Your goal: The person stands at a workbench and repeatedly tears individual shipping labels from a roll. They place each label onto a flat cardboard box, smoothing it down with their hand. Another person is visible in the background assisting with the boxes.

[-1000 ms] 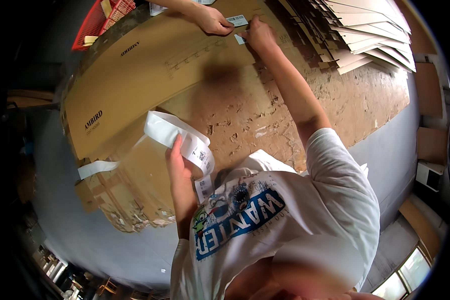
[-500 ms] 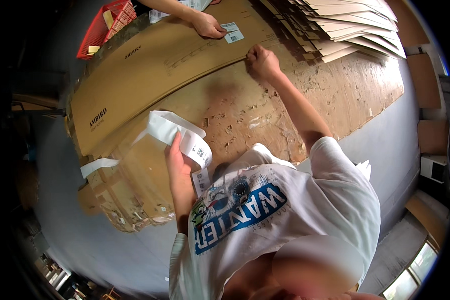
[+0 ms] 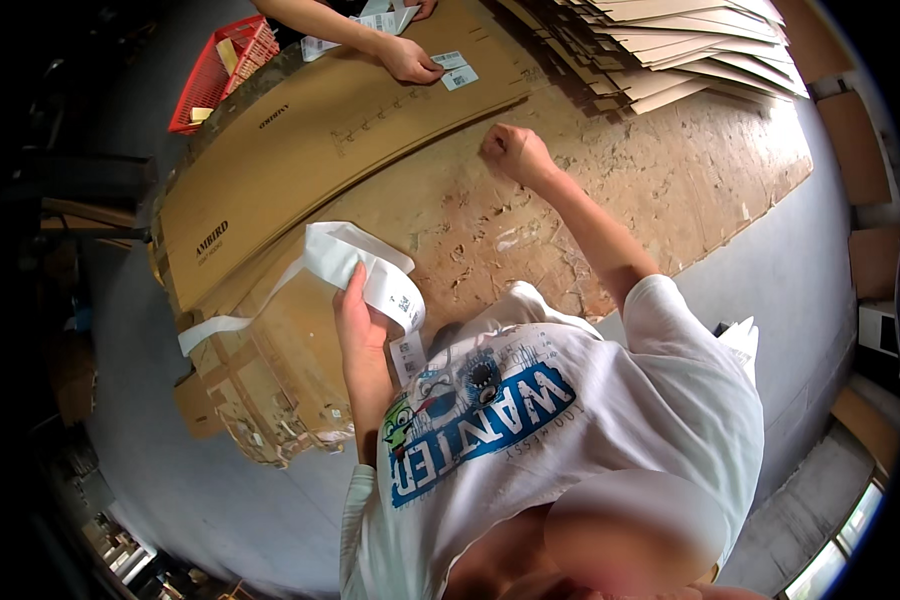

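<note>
- Two hands stand apart: the left hand (image 3: 362, 322) has its grip pinched on a white label strip (image 3: 332, 252), trailing left, nearside of the flat carton (image 3: 300, 175).
- Right hand (image 3: 518, 155), near the carton's long edge: grip curled in, on what I cannot tell.
- Scuffed counter (image 3: 630, 180) stretches rightward to its edge, nearside of the cardboard stack (image 3: 695, 50).

White short-sleeved T-shirt (image 3: 630, 420), blue chest banner (image 3: 485, 437), green cartoon (image 3: 398, 426), bare hands (image 3: 522, 153)

Lettering (image 3: 212, 239) marks carton (image 3: 310, 175) and shirt (image 3: 610, 420); labels (image 3: 384, 288) bear codes (image 3: 404, 303).
</note>
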